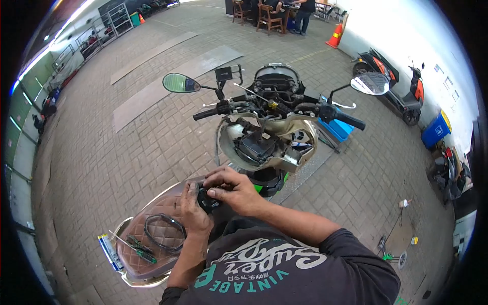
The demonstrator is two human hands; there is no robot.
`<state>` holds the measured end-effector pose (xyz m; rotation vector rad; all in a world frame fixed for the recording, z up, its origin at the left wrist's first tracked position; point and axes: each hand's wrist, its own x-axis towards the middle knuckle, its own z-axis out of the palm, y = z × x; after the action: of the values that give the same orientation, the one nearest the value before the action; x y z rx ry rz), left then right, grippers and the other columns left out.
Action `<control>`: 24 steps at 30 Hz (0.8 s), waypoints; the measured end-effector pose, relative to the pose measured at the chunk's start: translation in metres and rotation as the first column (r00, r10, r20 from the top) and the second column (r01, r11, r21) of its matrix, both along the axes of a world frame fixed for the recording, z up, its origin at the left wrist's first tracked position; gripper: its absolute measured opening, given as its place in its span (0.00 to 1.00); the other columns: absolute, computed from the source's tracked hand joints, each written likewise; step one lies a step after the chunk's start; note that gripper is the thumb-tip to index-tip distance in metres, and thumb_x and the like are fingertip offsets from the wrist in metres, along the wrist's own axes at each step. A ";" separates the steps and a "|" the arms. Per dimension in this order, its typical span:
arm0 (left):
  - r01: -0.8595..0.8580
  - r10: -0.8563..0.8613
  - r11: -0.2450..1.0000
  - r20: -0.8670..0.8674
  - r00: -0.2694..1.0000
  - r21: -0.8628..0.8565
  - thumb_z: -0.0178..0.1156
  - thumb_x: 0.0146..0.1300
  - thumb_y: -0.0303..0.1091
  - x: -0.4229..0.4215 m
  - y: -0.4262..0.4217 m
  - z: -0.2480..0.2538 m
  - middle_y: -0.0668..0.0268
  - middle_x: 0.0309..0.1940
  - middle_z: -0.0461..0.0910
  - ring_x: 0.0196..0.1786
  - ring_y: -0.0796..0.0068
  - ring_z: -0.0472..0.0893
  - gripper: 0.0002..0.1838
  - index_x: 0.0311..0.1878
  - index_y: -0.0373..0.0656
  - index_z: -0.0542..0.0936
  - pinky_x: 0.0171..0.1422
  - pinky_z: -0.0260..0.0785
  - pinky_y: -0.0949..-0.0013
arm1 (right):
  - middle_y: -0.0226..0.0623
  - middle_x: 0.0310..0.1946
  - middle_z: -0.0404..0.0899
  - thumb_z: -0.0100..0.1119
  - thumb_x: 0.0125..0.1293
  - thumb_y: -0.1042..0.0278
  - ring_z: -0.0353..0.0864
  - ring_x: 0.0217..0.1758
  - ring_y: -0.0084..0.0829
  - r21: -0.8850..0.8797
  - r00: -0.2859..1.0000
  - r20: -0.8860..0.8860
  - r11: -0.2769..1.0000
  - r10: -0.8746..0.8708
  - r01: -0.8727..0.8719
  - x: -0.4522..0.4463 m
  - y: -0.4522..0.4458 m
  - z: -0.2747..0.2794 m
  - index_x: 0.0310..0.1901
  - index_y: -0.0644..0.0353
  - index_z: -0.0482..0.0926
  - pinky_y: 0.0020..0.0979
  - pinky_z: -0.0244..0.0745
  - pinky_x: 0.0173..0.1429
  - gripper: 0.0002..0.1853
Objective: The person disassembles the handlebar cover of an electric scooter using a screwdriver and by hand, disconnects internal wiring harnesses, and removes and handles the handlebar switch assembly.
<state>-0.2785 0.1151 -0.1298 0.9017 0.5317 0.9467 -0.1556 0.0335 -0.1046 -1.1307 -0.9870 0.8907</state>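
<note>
Over the brown quilted seat (pixel 134 231) of a scooter, my left hand (pixel 194 211) is closed around a small black part (pixel 207 202), whose exact kind I cannot make out. My right hand (pixel 235 190) bends over the same part from the other side, fingers and thumb pressed on it. A loop of black cable (pixel 147 236) lies on the seat beside my left forearm. Near it are green-and-black handled tools (pixel 140 248), one with a thin metal shaft. Ahead stands the scooter's handlebar (pixel 274 107), its covers off and wiring exposed above the opened cream front panel (pixel 223 140).
A mirror (pixel 181 83) juts out left and another mirror (pixel 370 83) right. A blue tray (pixel 336 129) sits beyond the right grip. Parked scooters (pixel 406 94), a blue bin (pixel 436 129) and an orange cone (pixel 334 36) line the right. People sit and stand at a far table.
</note>
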 end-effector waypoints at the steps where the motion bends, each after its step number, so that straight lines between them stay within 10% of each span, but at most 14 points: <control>1: 0.030 -0.029 0.999 0.050 0.998 -0.019 0.50 0.73 0.35 0.000 0.003 0.000 0.62 0.40 0.80 0.44 0.73 0.79 0.11 0.46 0.37 0.77 0.49 0.72 0.73 | 0.40 0.55 0.71 0.68 0.60 0.73 0.71 0.61 0.33 0.031 0.996 0.083 0.999 0.013 -0.015 -0.001 -0.001 0.002 0.44 0.61 0.83 0.34 0.69 0.63 0.10; 6: 0.057 -0.058 0.998 0.044 0.997 0.007 0.48 0.74 0.36 -0.005 0.007 -0.015 0.62 0.42 0.79 0.45 0.75 0.79 0.14 0.48 0.35 0.76 0.49 0.71 0.75 | 0.39 0.56 0.70 0.68 0.60 0.72 0.73 0.58 0.32 0.038 0.980 0.192 0.997 0.053 -0.061 0.006 0.001 -0.005 0.44 0.61 0.83 0.34 0.71 0.60 0.10; 7: 0.028 -0.027 0.998 -0.030 0.999 0.057 0.48 0.74 0.35 -0.008 0.006 -0.017 0.61 0.42 0.79 0.45 0.73 0.79 0.14 0.49 0.35 0.76 0.51 0.72 0.73 | 0.40 0.56 0.70 0.68 0.60 0.72 0.73 0.58 0.32 -0.030 0.999 -0.008 0.999 0.043 -0.043 0.001 0.005 -0.004 0.43 0.59 0.83 0.33 0.71 0.60 0.10; 13: -0.012 0.185 0.900 -0.358 0.915 0.435 0.50 0.71 0.29 -0.016 0.016 -0.042 0.48 0.48 0.79 0.51 0.55 0.80 0.15 0.54 0.30 0.77 0.59 0.71 0.64 | 0.42 0.57 0.70 0.68 0.58 0.75 0.74 0.58 0.32 0.102 0.959 0.285 0.994 0.007 -0.038 0.000 0.001 -0.003 0.42 0.59 0.83 0.33 0.72 0.58 0.09; 16: 0.004 0.472 0.602 -0.360 0.805 0.799 0.53 0.68 0.28 -0.013 0.014 -0.045 0.48 0.46 0.80 0.50 0.52 0.80 0.15 0.53 0.29 0.77 0.60 0.71 0.60 | 0.43 0.58 0.70 0.70 0.56 0.76 0.71 0.62 0.35 -0.032 0.998 -0.031 0.997 0.062 -0.063 -0.002 0.007 0.002 0.39 0.61 0.83 0.37 0.67 0.64 0.09; 19: 0.040 -0.034 0.998 0.122 0.992 -0.044 0.52 0.68 0.28 -0.015 0.011 -0.013 0.53 0.44 0.81 0.49 0.59 0.81 0.14 0.53 0.32 0.77 0.59 0.72 0.63 | 0.43 0.57 0.72 0.70 0.56 0.77 0.73 0.60 0.35 0.107 0.979 0.203 0.994 -0.013 -0.009 -0.010 0.003 0.009 0.38 0.62 0.83 0.35 0.69 0.64 0.08; 21: -0.078 0.231 0.824 -0.207 0.951 0.561 0.50 0.71 0.30 -0.007 0.019 -0.029 0.57 0.42 0.81 0.45 0.67 0.81 0.12 0.49 0.34 0.77 0.54 0.72 0.67 | 0.43 0.57 0.72 0.70 0.56 0.77 0.73 0.60 0.35 0.128 0.974 0.225 0.992 -0.016 -0.013 -0.003 0.003 0.007 0.39 0.62 0.83 0.35 0.69 0.63 0.09; 24: -0.010 0.004 0.994 0.051 0.999 0.105 0.46 0.75 0.33 0.003 0.014 0.006 0.64 0.38 0.80 0.40 0.77 0.78 0.12 0.40 0.37 0.76 0.47 0.72 0.73 | 0.45 0.58 0.71 0.70 0.56 0.77 0.72 0.62 0.36 0.048 0.995 0.099 0.999 -0.017 0.012 0.000 0.015 0.005 0.40 0.61 0.83 0.36 0.68 0.65 0.10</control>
<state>-0.2750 0.1288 -0.1235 0.9679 0.4450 1.0087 -0.1554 0.0488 -0.1001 -1.1497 -1.0747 0.8017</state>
